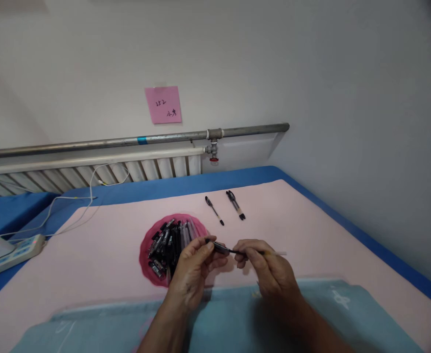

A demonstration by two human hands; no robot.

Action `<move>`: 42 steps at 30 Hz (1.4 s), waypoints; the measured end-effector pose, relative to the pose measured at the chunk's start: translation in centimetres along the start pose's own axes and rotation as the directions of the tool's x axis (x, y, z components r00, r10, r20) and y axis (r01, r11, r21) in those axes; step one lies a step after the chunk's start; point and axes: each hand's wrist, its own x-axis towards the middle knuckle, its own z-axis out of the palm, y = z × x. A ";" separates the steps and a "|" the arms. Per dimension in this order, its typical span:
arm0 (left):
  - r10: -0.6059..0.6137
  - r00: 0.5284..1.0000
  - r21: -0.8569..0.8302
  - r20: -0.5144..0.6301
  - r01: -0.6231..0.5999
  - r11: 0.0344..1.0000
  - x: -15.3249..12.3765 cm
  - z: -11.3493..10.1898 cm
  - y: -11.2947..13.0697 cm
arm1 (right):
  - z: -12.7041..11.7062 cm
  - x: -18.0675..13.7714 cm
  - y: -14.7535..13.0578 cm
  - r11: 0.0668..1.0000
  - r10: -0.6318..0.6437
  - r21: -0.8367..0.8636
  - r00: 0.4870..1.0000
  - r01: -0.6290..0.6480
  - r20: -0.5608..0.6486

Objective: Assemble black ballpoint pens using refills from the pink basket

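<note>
Between the thumb and fingers of my left hand (198, 262) is a black pen cap (221, 248), pointing right. My right hand (265, 264) pinches a thin pen refill (276, 253), whose pale tube sticks out to the right. The refill's dark front end meets the open end of the cap; whether it is inside, I cannot tell. Just left of my left hand stands a pink scalloped basket (143, 260) full of black pen parts (167, 245) and clear barrels (186, 234), partly covered by that hand.
Beyond my hands lie a single capped pen (214, 211) and a pair of pens (235, 205) side by side on the pink tabletop (112, 240). A blue-green cloth (230, 323) covers the near edge. A power strip (17, 255) with white cables is at left; a radiator (156, 168) lines the wall.
</note>
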 end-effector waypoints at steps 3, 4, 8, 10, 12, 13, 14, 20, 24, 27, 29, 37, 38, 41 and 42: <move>-0.004 1.000 0.016 0.008 0.004 1.000 0.0 0.0 -0.1 | -0.2 0.0 -0.1 1.000 0.003 -0.016 1.000 -0.003 0.001; -0.002 1.000 0.017 0.007 0.002 1.000 0.0 -0.1 -0.1 | -0.2 0.0 -0.1 1.000 0.002 -0.017 1.000 -0.002 0.001; 0.001 1.000 0.012 0.007 -0.001 1.000 0.0 0.0 -0.1 | -0.5 0.0 -0.3 1.000 0.018 0.001 1.000 -0.018 -0.008; -0.003 1.000 0.018 0.016 0.003 1.000 0.0 0.0 -0.1 | -0.7 0.1 -0.4 0.999 0.036 0.001 0.999 -0.036 -0.010; -0.005 1.000 0.026 0.024 0.004 1.000 0.0 0.0 -0.1 | -0.8 0.2 -0.4 0.999 0.045 0.001 0.999 -0.045 0.001; -0.007 1.000 0.026 0.028 0.006 1.000 0.1 0.0 -0.1 | -0.9 0.2 -0.4 0.999 0.050 0.004 0.999 -0.050 0.007; -0.008 0.999 0.020 0.033 0.007 1.000 0.1 0.0 -0.1 | -1.0 0.2 -0.4 0.998 0.057 0.011 0.998 -0.057 0.008; 0.001 1.000 -0.062 0.020 0.000 0.998 0.2 0.0 0.0 | -0.7 -0.2 -0.1 0.990 0.098 0.111 0.991 -0.087 -0.091; -0.006 1.000 -0.122 -0.002 0.005 0.992 0.2 0.0 0.1 | 0.2 -0.6 -0.4 0.987 0.073 0.152 0.986 -0.050 -0.151; -0.026 1.000 -0.147 0.000 0.026 0.989 0.2 0.0 0.1 | 0.6 -0.8 -0.4 0.984 0.061 0.176 0.982 -0.029 -0.176; -0.036 0.999 -0.157 0.003 0.036 0.987 0.2 0.0 0.0 | 0.6 -0.8 -0.3 0.984 0.045 0.178 0.984 -0.014 -0.174; -0.053 0.998 -0.191 0.024 0.057 0.980 0.2 -0.3 0.0 | 0.4 -0.8 0.2 0.982 -0.024 0.186 0.993 0.046 -0.118; -0.058 0.998 -0.194 0.022 0.061 0.979 0.2 -0.3 0.0 | 0.4 -0.8 0.2 0.982 -0.030 0.180 0.993 0.050 -0.117; -0.067 0.997 -0.198 0.027 0.071 0.978 0.1 -0.2 0.0 | 0.5 -0.8 0.2 0.985 -0.041 0.163 0.993 0.060 -0.114; -0.069 0.997 -0.199 0.031 0.074 0.977 0.1 -0.2 0.0 | 0.6 -0.8 0.3 0.985 -0.046 0.161 0.993 0.064 -0.111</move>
